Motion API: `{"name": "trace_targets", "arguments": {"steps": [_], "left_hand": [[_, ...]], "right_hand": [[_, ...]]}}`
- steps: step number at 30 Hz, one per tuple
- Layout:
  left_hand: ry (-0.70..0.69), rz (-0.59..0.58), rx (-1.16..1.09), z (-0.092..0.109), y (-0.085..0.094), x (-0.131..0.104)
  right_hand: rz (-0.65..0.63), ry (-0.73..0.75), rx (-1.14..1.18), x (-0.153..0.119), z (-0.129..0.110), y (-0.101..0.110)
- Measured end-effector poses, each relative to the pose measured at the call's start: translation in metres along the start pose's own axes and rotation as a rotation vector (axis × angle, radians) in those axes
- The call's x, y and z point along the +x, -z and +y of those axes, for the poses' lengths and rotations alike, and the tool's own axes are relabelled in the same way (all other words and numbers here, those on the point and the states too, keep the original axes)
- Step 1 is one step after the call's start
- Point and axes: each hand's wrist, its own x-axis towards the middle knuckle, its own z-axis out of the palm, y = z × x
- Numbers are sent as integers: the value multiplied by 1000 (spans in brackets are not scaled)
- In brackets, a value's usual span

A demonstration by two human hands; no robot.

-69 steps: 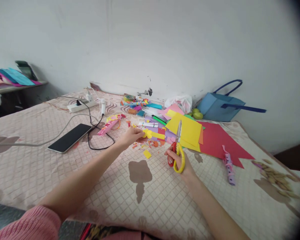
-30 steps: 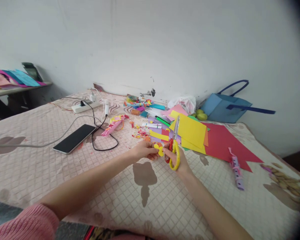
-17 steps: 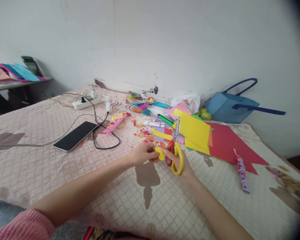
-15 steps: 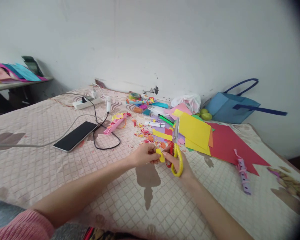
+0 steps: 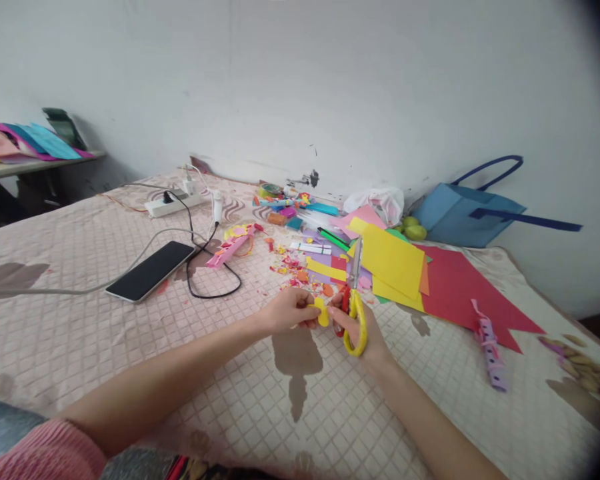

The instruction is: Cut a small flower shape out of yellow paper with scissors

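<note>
Between my two hands is a small yellow paper cut-out [image 5: 322, 312] with rounded lobes. My left hand [image 5: 296, 309] pinches its left side between thumb and fingers. A pair of scissors [image 5: 359, 323] with yellow and red handles hangs in my right hand [image 5: 363, 333], its blades pointing away from me. My right thumb and fingertips are at the right edge of the cut-out; whether they press on it is hard to tell. Just beyond my hands lie a yellow paper strip [image 5: 326, 269] and many coloured paper scraps [image 5: 293, 272].
Yellow sheets [image 5: 393, 260] overlap a large red sheet [image 5: 465, 287] at the right, near a rolled lilac paper piece [image 5: 491, 353]. A blue bag [image 5: 467, 213] stands by the wall. Left are a phone [image 5: 151, 270], a black cable [image 5: 214, 296] and a power strip [image 5: 175, 205].
The yellow cut-out has turned slightly in my fingers and shows more of its lobes. Both hands stay nearly in place, and the scissors remain in my right hand.
</note>
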Motion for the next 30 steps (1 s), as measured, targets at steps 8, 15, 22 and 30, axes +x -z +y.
{"name": "trace_targets", "arguments": {"steps": [8,15,22,30], "left_hand": [[54,23,-106,0,1,1],[67,85,-142,3,-2,-1],[76,141,-139,5,-6,-3],[103,95,-220,3,-8,-4]], "right_hand": [[18,-11,8,-1,1,1],[28,-15,36,0,0,3],[-16,34,39,0,0,2],[21,-12,82,-1,1,1]]}}
